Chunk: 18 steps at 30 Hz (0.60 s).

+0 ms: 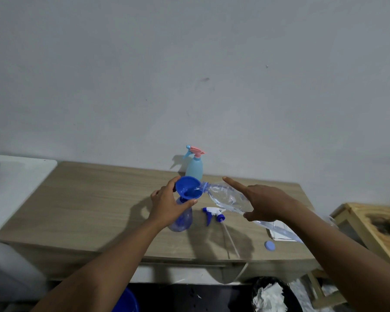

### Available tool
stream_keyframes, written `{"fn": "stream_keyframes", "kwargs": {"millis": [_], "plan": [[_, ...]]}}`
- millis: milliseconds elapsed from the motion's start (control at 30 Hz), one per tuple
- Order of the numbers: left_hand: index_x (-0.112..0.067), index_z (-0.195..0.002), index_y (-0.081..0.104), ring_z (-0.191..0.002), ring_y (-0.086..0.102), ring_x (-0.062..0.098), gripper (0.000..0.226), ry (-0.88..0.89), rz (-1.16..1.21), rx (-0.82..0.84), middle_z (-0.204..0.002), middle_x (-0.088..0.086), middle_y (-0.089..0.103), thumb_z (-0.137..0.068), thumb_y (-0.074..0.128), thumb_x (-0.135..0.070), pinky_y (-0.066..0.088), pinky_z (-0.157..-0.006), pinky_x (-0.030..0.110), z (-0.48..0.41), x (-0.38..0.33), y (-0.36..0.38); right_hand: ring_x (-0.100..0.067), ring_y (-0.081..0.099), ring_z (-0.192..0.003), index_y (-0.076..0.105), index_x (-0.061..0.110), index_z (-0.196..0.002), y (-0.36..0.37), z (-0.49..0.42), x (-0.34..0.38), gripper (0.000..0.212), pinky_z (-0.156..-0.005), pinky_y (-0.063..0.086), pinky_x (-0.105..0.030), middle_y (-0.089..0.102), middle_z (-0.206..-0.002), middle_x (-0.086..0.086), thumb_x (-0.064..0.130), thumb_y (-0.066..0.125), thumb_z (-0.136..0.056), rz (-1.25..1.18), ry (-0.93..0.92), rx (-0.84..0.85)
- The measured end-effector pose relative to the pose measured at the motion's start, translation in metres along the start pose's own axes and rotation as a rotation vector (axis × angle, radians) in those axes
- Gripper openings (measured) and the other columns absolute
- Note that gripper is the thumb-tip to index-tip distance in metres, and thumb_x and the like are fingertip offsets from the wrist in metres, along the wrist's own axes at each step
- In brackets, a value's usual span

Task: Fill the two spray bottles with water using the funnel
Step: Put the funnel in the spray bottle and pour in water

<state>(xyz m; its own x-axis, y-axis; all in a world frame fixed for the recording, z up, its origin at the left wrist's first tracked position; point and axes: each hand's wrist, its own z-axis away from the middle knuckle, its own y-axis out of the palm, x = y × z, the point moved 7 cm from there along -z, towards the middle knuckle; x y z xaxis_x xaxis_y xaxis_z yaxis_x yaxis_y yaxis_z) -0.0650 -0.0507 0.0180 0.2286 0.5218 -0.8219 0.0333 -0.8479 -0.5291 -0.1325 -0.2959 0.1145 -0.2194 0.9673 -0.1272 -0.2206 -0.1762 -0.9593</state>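
1. Wood counter [99, 199] set against a grey wall.
2. Left hand [167, 206], near the counter's middle: thumb and fingers curled round the blue funnel [188, 188], gripping it.
3. The funnel sits in the neck of a see-through blue spray bottle [182, 218], which stands upright with its top off.
4. Pale spray bottle [194, 170] with its pink trigger on stands upright at the back edge, just behind the funnel.
5. Spray head [214, 213], white and blue, lies on its side just right of the blue spray bottle, its tube running toward the front edge.
6. Clear water bottle [228, 195] is tipped leftward, mouth at the funnel's right rim. Can't tell whether water is flowing.
7. Right hand [266, 203] grasps the water bottle's body, thumb beneath and forefinger held straight out.
8. Blue cap [269, 245] lies near the front right edge, beside a paper [277, 233].
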Motion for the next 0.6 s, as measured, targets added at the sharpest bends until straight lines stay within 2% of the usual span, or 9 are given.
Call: {"fn": "stream_keyframes", "kwargs": {"millis": [200,300,433,600], "plan": [[-0.040,-0.133,0.046,-0.109,0.059,0.012,0.083,-0.007,-0.007,-0.005,-0.113,-0.014,0.065,-0.062,0.081,-0.066,0.038,-0.108,0.046,0.001,0.005,0.001,-0.023,0.061,-0.086,-0.024,0.059,-0.144,0.000,0.004,-0.001,0.117,-0.074,0.058,-0.038,0.066,-0.108,-0.002,0.038,0.073,-0.081,-0.058,0.000,-0.028],[-0.040,-0.133,0.047,-0.110,0.060,0.014,0.083,-0.012,-0.004,0.003,-0.113,-0.014,0.066,-0.061,0.079,-0.067,0.038,-0.108,0.047,0.001,0.007,0.002,-0.023,0.060,-0.090,-0.022,0.060,-0.144,0.000,0.008,0.000,0.115,-0.077,0.056,-0.037,0.065,-0.116,0.004,0.037,0.071,-0.081,-0.153,-0.013,-0.060],[-0.040,-0.133,0.047,-0.109,0.060,0.013,0.083,-0.007,0.003,0.006,-0.113,-0.016,0.065,-0.062,0.080,-0.066,0.038,-0.108,0.047,0.002,0.006,0.001,-0.023,0.062,-0.092,-0.021,0.062,-0.143,0.005,0.009,0.000,0.115,-0.084,0.054,-0.037,0.066,-0.115,0.001,0.040,0.073,-0.081,-0.296,-0.018,-0.111],[-0.037,-0.133,0.047,-0.109,0.060,0.014,0.082,-0.001,0.000,0.008,-0.114,-0.015,0.065,-0.063,0.085,-0.058,0.038,-0.107,0.049,0.003,0.007,0.000,-0.019,0.063,-0.092,-0.014,0.058,-0.148,0.015,0.010,-0.022,0.114,-0.086,0.052,-0.033,0.060,-0.118,-0.001,0.042,0.077,-0.081,-0.627,0.054,-0.350]]}}
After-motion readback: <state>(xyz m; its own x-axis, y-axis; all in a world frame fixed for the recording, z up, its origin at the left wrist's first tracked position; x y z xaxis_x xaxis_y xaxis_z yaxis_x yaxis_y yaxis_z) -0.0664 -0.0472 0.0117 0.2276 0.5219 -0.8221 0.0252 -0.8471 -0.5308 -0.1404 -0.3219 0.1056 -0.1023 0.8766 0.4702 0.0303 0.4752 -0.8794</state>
